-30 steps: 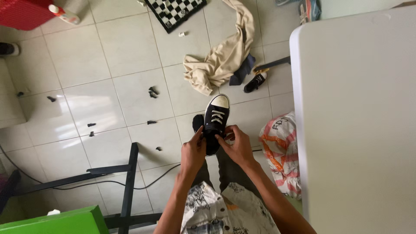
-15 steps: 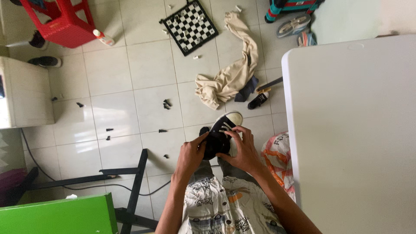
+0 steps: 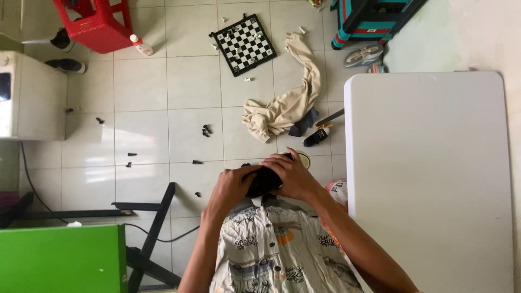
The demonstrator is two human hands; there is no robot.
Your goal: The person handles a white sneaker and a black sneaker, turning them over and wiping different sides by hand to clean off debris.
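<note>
Both sets of fingers (image 3: 271, 161) are closed around a black sneaker (image 3: 264, 182), held up in front of the person's chest, just above the patterned shirt (image 3: 277, 249). The left hand (image 3: 230, 184) wraps the near end from the side, while the right hand (image 3: 293, 176) lies across the top with its fingers curled over the upper, so most of the shoe is hidden; only the pale toe cap (image 3: 305, 159) peeks out past the right knuckles. The sneaker looks like canvas on a rubber sole: light, I'd judge, soft and squashable in the upper, stiffer along the sole, not slippery and not fragile. The sole edge and heel look like the firm places to take hold.

Farther out on the tiled floor (image 3: 141, 108) lie a smaller black shoe (image 3: 316, 137), a crumpled beige garment (image 3: 287, 106), a chessboard (image 3: 243, 44) and scattered dark pieces. A white surface (image 3: 429, 173) stands to the right, a red stool (image 3: 95, 24) far off.
</note>
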